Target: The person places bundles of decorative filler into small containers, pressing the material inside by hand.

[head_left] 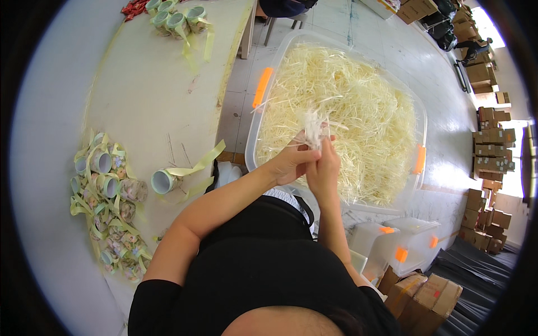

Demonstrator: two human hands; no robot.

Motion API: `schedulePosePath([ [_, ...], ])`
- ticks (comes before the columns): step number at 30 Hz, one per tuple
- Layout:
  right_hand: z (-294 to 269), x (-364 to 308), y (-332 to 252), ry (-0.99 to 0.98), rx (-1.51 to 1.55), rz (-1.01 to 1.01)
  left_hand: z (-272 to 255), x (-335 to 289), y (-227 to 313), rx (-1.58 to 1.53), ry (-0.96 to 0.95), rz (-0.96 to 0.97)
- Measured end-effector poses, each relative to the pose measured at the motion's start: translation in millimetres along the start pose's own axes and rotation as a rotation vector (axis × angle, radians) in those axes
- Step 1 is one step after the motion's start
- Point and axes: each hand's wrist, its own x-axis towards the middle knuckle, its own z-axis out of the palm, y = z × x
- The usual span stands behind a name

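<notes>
Both my hands meet above a large clear plastic bin (420, 115) full of pale yellow paper shred (364, 106). My left hand (294, 161) and my right hand (323, 165) pinch a small whitish tuft of shred (312, 124) between their fingers. Loose strands stick out of the tuft on the far side. To the left, on the table (162, 101), a small round container (163, 182) lies on its side with a pale green ribbon (204, 162) trailing from it. Its pale blue inside faces me.
Many similar ribboned containers (109, 207) are heaped at the table's left, and several (176, 25) sit at its far end. Lidded clear bins (412, 241) and cardboard boxes (434, 297) stand at the near right. Stacked cartons (493, 148) and a person (476, 49) are farther right.
</notes>
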Motion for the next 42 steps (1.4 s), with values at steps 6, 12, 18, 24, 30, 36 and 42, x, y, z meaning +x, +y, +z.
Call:
schedulePosePath([
  [6,27,-10,-17,-0.118,-0.331,-0.056,-20,-8,1,-0.076,0.248,-0.067],
  [12,19,-18,-24,0.06,-0.287,-0.395,-46,-2,8,-0.165,0.445,-0.089],
  [18,-1,2,-53,-0.048,-0.107,-0.552,-39,-6,20,0.937,0.193,-0.217],
  [24,15,48,-18,-0.631,0.193,-0.091,-99,20,12,1.672,-0.34,0.139],
  [30,48,25,29,-0.16,1.391,0.641,-29,27,28,1.49,0.225,0.27],
  [36,58,23,1,0.134,1.752,0.913,-27,29,22,2.059,0.194,0.664],
  [42,65,22,68,-0.065,1.988,0.589,-11,3,41,1.77,0.137,0.61],
])
